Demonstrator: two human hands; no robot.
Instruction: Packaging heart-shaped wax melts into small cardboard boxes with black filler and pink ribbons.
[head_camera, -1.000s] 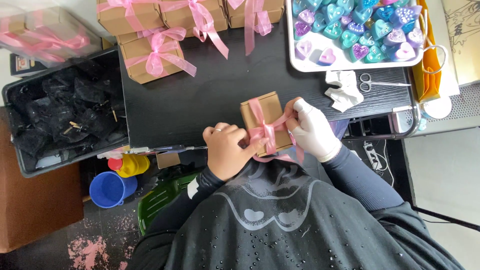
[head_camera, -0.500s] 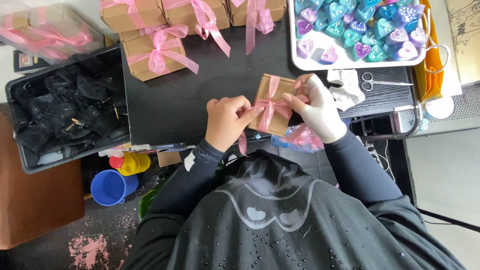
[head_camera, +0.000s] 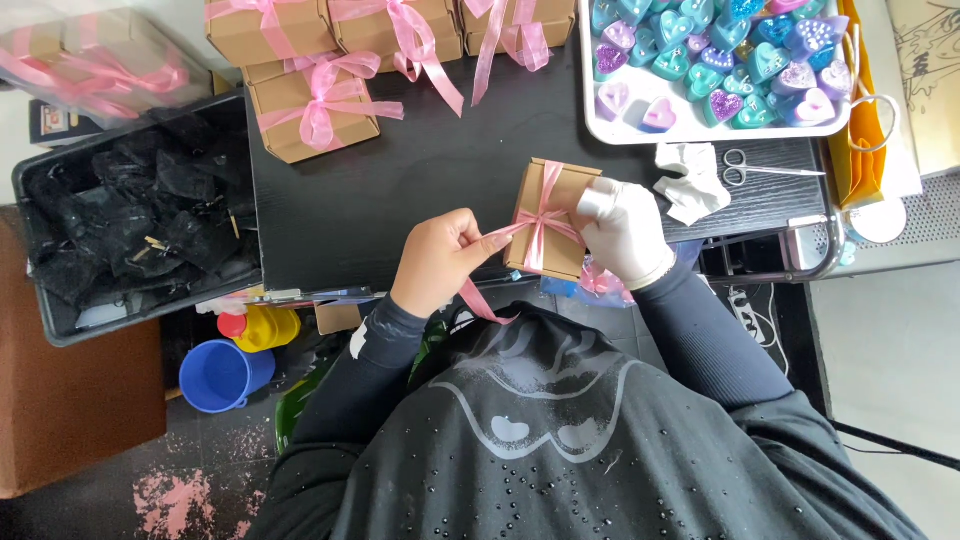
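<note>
The gloved right hand (head_camera: 622, 232) clasps the small kraft gift box (head_camera: 548, 218) steady above the black table (head_camera: 420, 180), so the bare left hand (head_camera: 438, 262), fingers pinched shut, can draw its pink ribbon (head_camera: 540, 222) taut leftward.

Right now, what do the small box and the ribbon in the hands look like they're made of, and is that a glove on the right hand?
The small box looks like plain kraft cardboard: matte brown, crisp folded edges. The ribbon looks like thin pink satin or sheer fabric, with a slight sheen, and it drapes limply. The right hand seems to wear a smooth white glove, probably latex or nitrile. The left hand is bare.
</note>
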